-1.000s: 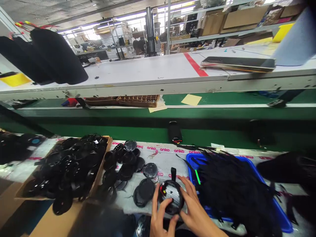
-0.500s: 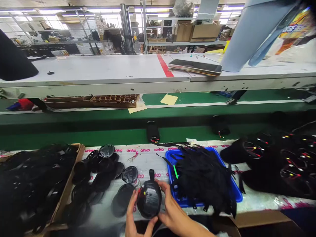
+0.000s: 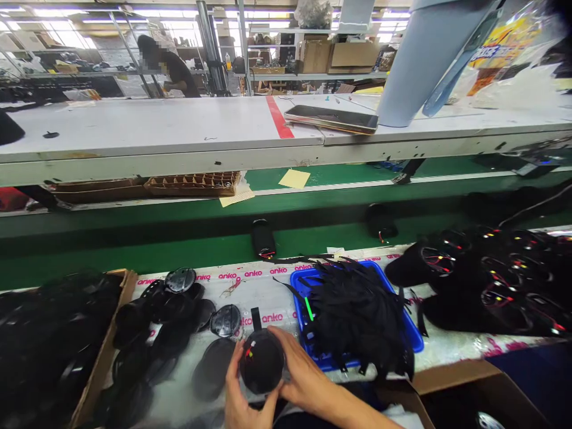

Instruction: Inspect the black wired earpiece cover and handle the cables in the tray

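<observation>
Both my hands hold one round black part (image 3: 262, 360) with a short black strap at its top and small red and yellow wire ends on its left side. My left hand (image 3: 239, 399) grips its left and lower edge. My right hand (image 3: 300, 372) wraps its right side. The part is held just above the near edge of the plastic-covered bench. Several loose black round covers (image 3: 179, 304) lie to its left. A blue tray (image 3: 413, 336) heaped with black straps (image 3: 357, 307) sits just to its right.
A cardboard box (image 3: 109, 342) full of black parts stands at the left. Several black cone-shaped units (image 3: 482, 280) with wires lie at the right. A green conveyor belt (image 3: 179, 250) runs behind, carrying a black piece (image 3: 263, 238). A person (image 3: 167, 59) works far back.
The view has swung to the right, so the box slid left and the cone-shaped units came into sight. The round part in my hands has turned from its pale inner face to its black side.
</observation>
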### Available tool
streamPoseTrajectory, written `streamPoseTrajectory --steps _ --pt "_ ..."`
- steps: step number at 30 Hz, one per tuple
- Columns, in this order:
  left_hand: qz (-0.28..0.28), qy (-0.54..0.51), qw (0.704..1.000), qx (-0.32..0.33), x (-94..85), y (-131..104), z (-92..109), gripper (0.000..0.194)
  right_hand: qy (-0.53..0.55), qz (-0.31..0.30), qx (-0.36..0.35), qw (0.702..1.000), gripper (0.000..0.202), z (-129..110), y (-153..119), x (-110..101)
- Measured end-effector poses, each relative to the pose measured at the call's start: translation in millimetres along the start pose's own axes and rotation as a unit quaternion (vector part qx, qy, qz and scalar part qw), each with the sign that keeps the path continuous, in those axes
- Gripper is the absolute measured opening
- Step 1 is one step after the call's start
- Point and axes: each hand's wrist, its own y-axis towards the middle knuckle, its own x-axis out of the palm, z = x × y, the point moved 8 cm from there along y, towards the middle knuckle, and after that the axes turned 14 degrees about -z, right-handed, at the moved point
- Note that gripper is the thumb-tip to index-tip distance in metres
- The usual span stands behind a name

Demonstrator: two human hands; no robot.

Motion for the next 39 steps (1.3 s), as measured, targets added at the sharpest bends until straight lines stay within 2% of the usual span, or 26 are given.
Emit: streamPoseTrajectory --steps 5,13,15,19,21,23,26,29,33,35,39 --pt "-0.041 -0.039 0.998 0.000 2.8 4 -1 0.078 0.024 0.000 0.003 1.000 0.086 2 2 -3" --pt "-0.021 -0.059 0.997 -0.042 -5.2 6 -3 0.078 -0.007 -0.025 0.017 1.000 0.101 3 1 -4" --pt "-0.007 -0.028 0.999 -0.042 -5.9 4 -1 0.079 -0.012 -0.026 0.023 0.999 0.097 3 3 -3" --pt "0.078 0.107 0.991 -0.021 -10.5 -3 10 0.079 -0.030 -0.015 0.019 0.999 0.089 1 4 -3" --pt "0.092 0.141 0.986 0.000 -9.5 -5 13 0.078 -0.031 -0.009 0.019 0.999 0.087 1 4 -3" --pt "0.066 0.118 0.991 0.018 -7.2 -3 12 0.076 -0.020 -0.014 0.021 0.999 0.089 3 3 -3" --pt "-0.022 0.016 1.000 0.009 -2.0 3 5 0.076 -0.004 -0.032 0.018 0.999 0.100 3 3 -5" --pt "-0.095 -0.044 0.994 -0.012 3.1 7 -1 0.076 -0.002 -0.055 -0.005 0.998 0.108 0 4 -8" --pt "-0.096 -0.077 0.992 -0.027 4.4 9 -15 0.074 0.037 -0.072 0.000 0.997 0.096 4 4 -13" --pt "-0.086 -0.105 0.990 -0.024 6.4 10 -20 0.075 0.102 -0.097 0.013 0.990 0.092 6 2 -13" --pt "-0.084 -0.122 0.989 -0.011 10.8 10 -23 0.074 0.249 -0.147 0.027 0.957 0.091 -1 -3 -13"
